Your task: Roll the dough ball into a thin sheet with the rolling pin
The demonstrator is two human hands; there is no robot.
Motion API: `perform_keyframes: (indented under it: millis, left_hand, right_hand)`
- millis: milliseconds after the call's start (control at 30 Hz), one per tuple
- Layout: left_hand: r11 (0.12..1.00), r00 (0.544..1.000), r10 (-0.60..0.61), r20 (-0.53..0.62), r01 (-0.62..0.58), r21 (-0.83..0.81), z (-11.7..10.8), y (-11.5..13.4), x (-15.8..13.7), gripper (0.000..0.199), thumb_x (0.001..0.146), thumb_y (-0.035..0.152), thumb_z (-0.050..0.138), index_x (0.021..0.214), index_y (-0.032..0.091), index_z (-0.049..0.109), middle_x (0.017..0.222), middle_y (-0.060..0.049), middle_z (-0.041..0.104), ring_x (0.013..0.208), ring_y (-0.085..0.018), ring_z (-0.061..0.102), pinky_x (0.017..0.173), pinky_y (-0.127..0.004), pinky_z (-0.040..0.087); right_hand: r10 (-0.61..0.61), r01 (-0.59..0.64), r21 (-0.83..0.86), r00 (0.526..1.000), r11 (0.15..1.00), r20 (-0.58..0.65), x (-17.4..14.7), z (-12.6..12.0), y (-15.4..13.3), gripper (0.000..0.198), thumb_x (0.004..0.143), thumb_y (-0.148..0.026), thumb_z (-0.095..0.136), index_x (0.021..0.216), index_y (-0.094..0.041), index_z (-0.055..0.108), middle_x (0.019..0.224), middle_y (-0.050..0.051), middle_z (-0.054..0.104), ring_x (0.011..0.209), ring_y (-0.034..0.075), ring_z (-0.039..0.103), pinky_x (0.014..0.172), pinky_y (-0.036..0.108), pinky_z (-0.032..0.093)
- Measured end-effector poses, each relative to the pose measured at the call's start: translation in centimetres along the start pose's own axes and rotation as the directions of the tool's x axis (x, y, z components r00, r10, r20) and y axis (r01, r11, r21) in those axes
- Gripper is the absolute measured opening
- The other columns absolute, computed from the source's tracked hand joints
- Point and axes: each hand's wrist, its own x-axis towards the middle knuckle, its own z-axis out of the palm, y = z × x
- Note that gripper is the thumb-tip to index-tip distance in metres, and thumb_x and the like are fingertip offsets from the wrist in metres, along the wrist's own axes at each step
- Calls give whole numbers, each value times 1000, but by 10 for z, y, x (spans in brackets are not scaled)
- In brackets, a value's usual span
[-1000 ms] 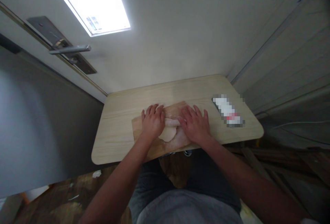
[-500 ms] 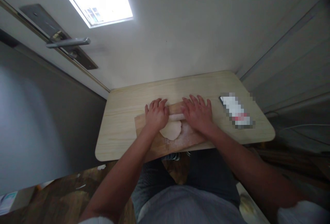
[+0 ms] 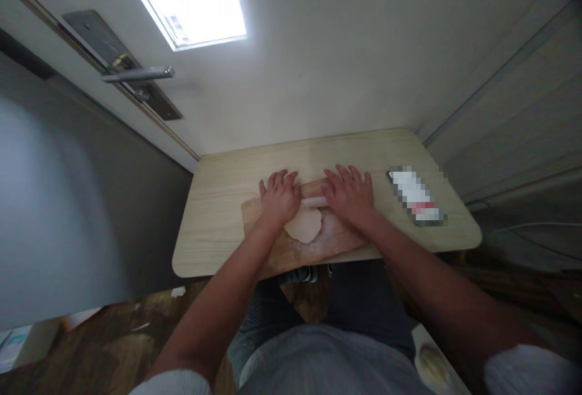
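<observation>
A pale rolling pin (image 3: 314,202) lies crosswise at the far edge of a flat, roundish piece of dough (image 3: 304,226). Over the pin's left end is my left hand (image 3: 280,197), palm down, fingers curving forward past it. My right hand (image 3: 349,196) holds the other end the same way, its fingers somewhat apart. Only the middle of the pin shows between the hands; its ends are hidden under them. The dough rests on a floured brown wooden board (image 3: 327,249), whose near edge reaches the front of the table. Part of the dough's left side is covered by my left hand.
The board is on a small light-wood table (image 3: 209,219) against a white door (image 3: 300,91) with a metal handle (image 3: 139,73). A phone (image 3: 416,195), blurred out, lies on the table at the right. A grey panel (image 3: 91,213) stands to the left.
The view has shifted slightly, so the door handle and window appear farther right. Both hands remain on the rolling pin, which still lies at the dough's far edge.
</observation>
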Motion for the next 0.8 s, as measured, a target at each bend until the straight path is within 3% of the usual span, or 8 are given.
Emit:
perform_keyframes:
  millis: [433, 800]
  left_hand:
    - [999, 999, 46, -13, -46, -26, -15, 17, -58, 47, 102, 45, 29, 143, 31, 48, 156, -3, 41, 147, -28, 28, 121, -59, 10]
    - [998, 997, 65, 32, -64, -19, -13, 22, -102, 52, 102, 44, 32, 152, 28, 37, 158, -3, 38, 151, -25, 21, 123, -54, 8]
  right_hand:
    - [-33, 33, 41, 999, 999, 6, -58, -13, 0, 52, 101, -48, 31, 139, -20, 53, 147, 11, 51, 138, 37, 35, 110, 64, 21]
    - [-76, 79, 76, 996, 994, -52, -103, -18, 3, 52, 99, -46, 41, 145, -22, 47, 150, 11, 48, 141, 33, 34, 113, 60, 19]
